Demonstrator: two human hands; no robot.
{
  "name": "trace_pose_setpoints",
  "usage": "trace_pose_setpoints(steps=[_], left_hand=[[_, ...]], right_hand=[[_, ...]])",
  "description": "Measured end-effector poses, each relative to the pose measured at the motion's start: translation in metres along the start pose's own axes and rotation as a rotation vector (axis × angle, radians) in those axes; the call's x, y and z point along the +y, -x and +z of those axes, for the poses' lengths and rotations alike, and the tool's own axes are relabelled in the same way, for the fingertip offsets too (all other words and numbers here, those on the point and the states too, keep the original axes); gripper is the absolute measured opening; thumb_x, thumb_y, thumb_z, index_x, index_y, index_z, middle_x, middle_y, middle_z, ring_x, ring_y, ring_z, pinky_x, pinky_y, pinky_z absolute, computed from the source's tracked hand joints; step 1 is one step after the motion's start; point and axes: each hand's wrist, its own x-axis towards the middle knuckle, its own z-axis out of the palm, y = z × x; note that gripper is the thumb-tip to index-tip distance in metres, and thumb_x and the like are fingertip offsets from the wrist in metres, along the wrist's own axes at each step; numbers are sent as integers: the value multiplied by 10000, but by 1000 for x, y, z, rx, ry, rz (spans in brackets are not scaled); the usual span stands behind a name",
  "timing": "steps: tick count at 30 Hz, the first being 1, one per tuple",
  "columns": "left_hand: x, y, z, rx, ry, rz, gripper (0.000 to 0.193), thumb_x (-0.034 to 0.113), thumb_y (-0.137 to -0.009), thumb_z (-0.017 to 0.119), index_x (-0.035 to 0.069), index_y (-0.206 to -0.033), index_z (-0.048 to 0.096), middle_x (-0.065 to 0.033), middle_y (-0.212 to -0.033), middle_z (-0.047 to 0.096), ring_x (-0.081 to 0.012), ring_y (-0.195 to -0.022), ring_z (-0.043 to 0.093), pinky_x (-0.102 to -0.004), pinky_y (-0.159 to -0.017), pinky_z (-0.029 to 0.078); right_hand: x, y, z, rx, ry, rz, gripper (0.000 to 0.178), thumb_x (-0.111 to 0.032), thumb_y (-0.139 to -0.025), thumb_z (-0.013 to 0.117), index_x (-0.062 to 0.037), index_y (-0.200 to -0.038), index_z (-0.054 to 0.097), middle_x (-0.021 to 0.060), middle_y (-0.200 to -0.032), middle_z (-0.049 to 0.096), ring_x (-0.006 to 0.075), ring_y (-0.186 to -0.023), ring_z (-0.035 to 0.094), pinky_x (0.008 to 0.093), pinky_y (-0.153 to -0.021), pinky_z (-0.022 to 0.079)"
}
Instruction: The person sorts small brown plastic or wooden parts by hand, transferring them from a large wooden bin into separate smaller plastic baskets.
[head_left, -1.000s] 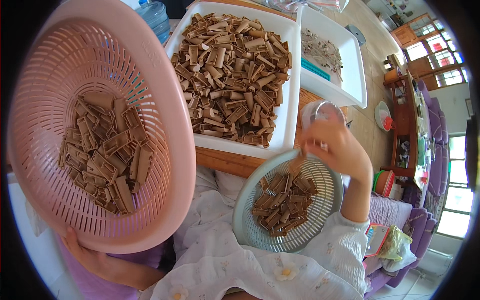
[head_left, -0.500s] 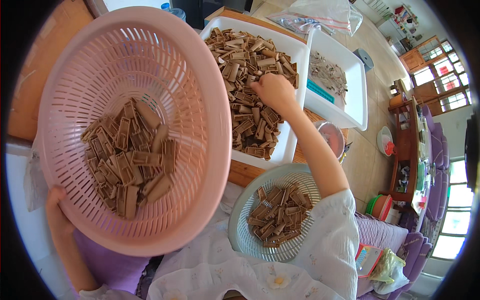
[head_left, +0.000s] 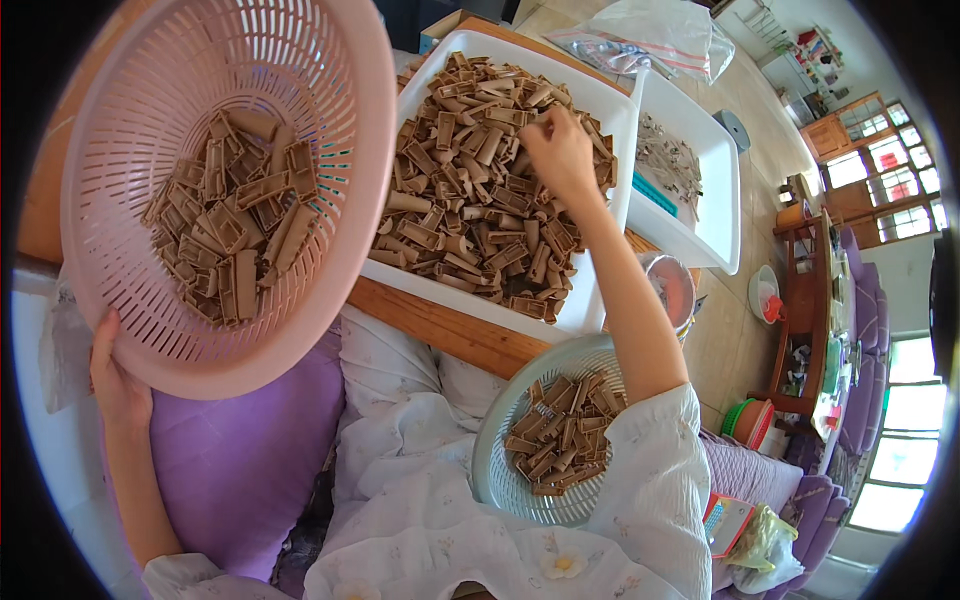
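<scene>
My right hand (head_left: 558, 150) has just left the green basket (head_left: 487, 440), where it was a second ago, and is now over the brown pieces (head_left: 470, 185) in the white tray (head_left: 626, 145), a little farther across the pile than half a second back. Its fingers are bent down among the pieces; from here I cannot tell whether they pinch one. So the work has shifted from basket to pile.

My left hand (head_left: 122, 388) grips the pink basket (head_left: 220, 375) by its lower rim, thumb along the edge, the other fingers hidden behind it. That basket is tilted towards my view and has come up since half a second ago, baring more of the purple cloth (head_left: 230, 450) below. More pieces lie heaped in it, above and to the right of this grip.

Nearer the body from my right hand, the green basket holds its own heap, partly behind the sleeve. Just right of the right forearm is a clear tub (head_left: 672, 285); beyond that, a second tray (head_left: 720, 185).
</scene>
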Motion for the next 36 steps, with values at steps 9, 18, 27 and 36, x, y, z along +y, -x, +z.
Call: trace_pose_setpoints(steps=[9,18,27,36], left_hand=[[-3,1,-2,-50,-49,0,398,197,-799,504,-14,-1126,422,-98,-1081,498,-179,-991,477,-282,-866,368],[-3,3,6,73,-8,9,395,172,-772,534,-25,-1101,434,-108,-1065,506,-180,-966,496,-287,-847,396],[-5,0,3,29,21,8,382,168,-797,498,-25,-1119,424,-102,-1080,500,-175,-987,483,-279,-864,376],[0,3,2,38,-6,10,368,161,-789,503,-27,-1099,441,-103,-1057,512,-166,-964,497,-270,-847,392]], right_hand=[[4,-44,21,-259,353,-211,281,-196,-704,525,0,-904,509,196,-889,531,342,-847,524,407,-737,432],[21,-54,7,-195,217,-332,224,-183,-685,585,-3,-799,515,168,-754,538,308,-719,532,373,-645,418],[-19,-34,24,-483,157,-508,81,-98,-716,552,-60,-787,542,104,-776,570,275,-758,555,361,-667,445],[-14,-26,25,-600,462,-506,61,-113,-683,577,-73,-722,553,91,-747,538,270,-765,534,373,-668,434]])
